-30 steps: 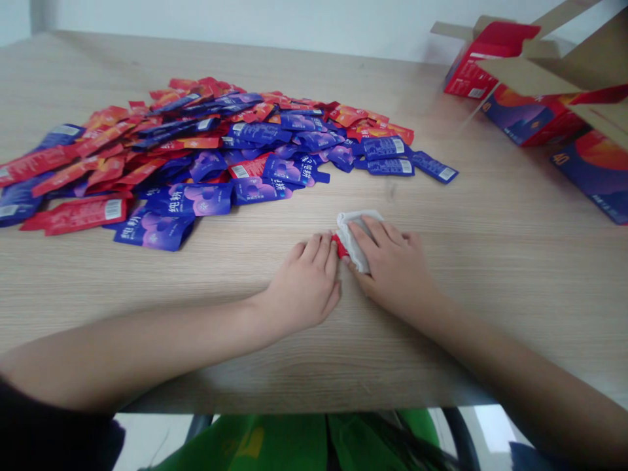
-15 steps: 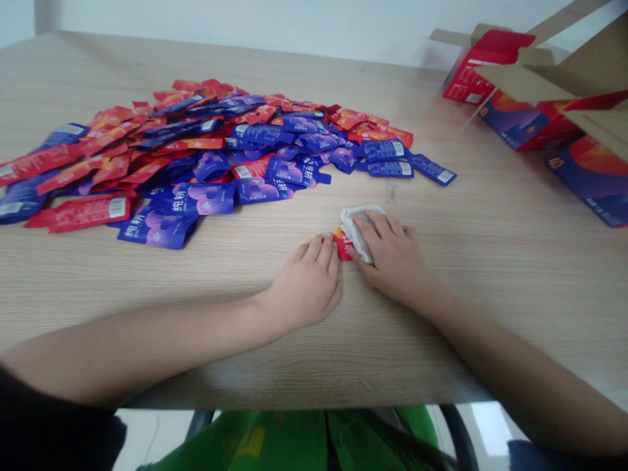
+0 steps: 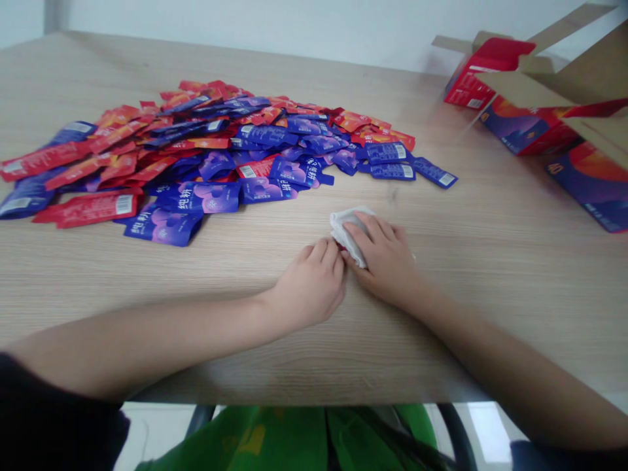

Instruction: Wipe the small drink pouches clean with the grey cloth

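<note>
A folded white cloth [image 3: 347,229] lies under the fingers of my right hand [image 3: 385,258], which presses it down on the table. Beneath the cloth's left edge a sliver of a red sachet [image 3: 340,246] shows; the rest of it is covered. My left hand [image 3: 314,280] has its fingers pinched together at the left end of that sachet, against the tabletop. The two hands almost touch. Beyond them spreads a large heap of red and blue-purple sachets [image 3: 216,198], several with barcodes facing up.
Open cardboard boxes stand at the right: a red one [image 3: 473,82] at the back, a red and blue one [image 3: 520,127] and another blue and orange one [image 3: 589,186] nearer. The wooden table's front edge [image 3: 314,400] runs just above my green apron [image 3: 275,438].
My right hand and the cloth have slid left towards my left hand, covering most of the red sachet. My left hand stays in nearly the same place, its fingers curled more.
</note>
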The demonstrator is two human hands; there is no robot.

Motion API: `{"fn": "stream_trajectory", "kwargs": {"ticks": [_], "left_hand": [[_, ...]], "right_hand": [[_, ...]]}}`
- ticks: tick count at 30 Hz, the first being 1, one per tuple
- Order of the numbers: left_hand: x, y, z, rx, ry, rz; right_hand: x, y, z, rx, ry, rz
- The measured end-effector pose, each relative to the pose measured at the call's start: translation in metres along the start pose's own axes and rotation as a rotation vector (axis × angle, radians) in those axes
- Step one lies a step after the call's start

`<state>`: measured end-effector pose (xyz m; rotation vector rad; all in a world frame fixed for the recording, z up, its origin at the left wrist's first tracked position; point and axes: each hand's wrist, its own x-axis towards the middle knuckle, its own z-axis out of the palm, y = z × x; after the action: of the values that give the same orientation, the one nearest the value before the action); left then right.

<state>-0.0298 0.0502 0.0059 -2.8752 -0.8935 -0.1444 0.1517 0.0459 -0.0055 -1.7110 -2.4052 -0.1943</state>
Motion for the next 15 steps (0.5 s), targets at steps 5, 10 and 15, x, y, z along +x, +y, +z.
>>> {"fn": "stream_trajectory", "kwargs": {"ticks": [5,10,15], "left_hand": [[-0.001,0.001,0.002,0.039,0.002,0.014],[-0.003,0.001,0.004,0.1,0.02,0.022],[-0.002,0.002,0.003,0.097,-0.044,-0.002]], "right_hand": [[-0.001,-0.015,-0.001,0.01,-0.019,-0.004],[-0.003,-0.006,-0.002,-0.027,-0.032,0.091],[-0.003,0.013,-0.001,-0.062,-0.016,0.242]]}}
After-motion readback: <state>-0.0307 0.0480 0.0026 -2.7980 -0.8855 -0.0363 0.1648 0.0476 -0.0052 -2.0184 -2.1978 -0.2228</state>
